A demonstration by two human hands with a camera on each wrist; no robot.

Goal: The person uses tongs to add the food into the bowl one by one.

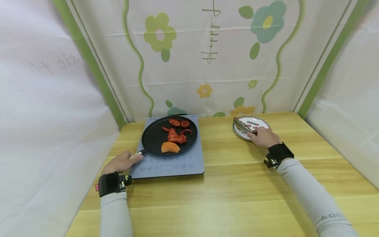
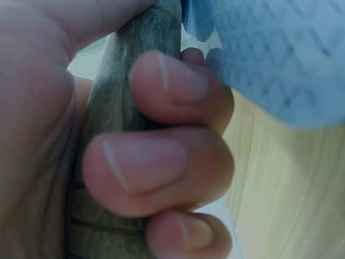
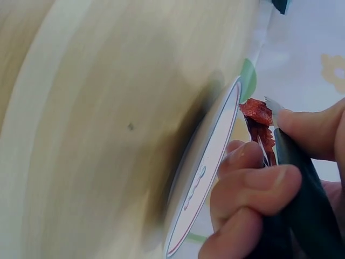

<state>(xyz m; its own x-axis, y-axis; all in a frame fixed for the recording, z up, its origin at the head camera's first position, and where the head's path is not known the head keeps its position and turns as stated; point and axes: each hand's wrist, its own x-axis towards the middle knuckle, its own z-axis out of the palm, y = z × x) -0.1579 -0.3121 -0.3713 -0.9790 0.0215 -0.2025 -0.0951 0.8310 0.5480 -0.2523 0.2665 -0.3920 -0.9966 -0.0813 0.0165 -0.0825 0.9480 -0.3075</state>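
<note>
On the left, my left hand [image 1: 119, 163] grips the wooden handle [image 2: 116, 97] of a round black frying pan [image 1: 154, 135], fingers curled round it. Several foods lie in the pan: an orange, salmon-like slice [image 1: 170, 147], a red chicken wing [image 1: 176, 136], a dark red chili [image 1: 187, 132] and two reddish pieces [image 1: 174, 122] at the far side. My right hand [image 1: 265, 137] holds tongs [image 1: 245, 126] with dark grips over a patterned white plate [image 1: 260, 123]. Between the tong tips is a dark red piece of food [image 3: 256, 112], its kind unclear.
Under the pan is a flat grey induction cooktop [image 1: 195, 161] with touch controls along its front. Both stand on a wood-grain table [image 1: 219, 197]. White fabric walls with flower prints [image 1: 177, 79] enclose the table at the back and sides.
</note>
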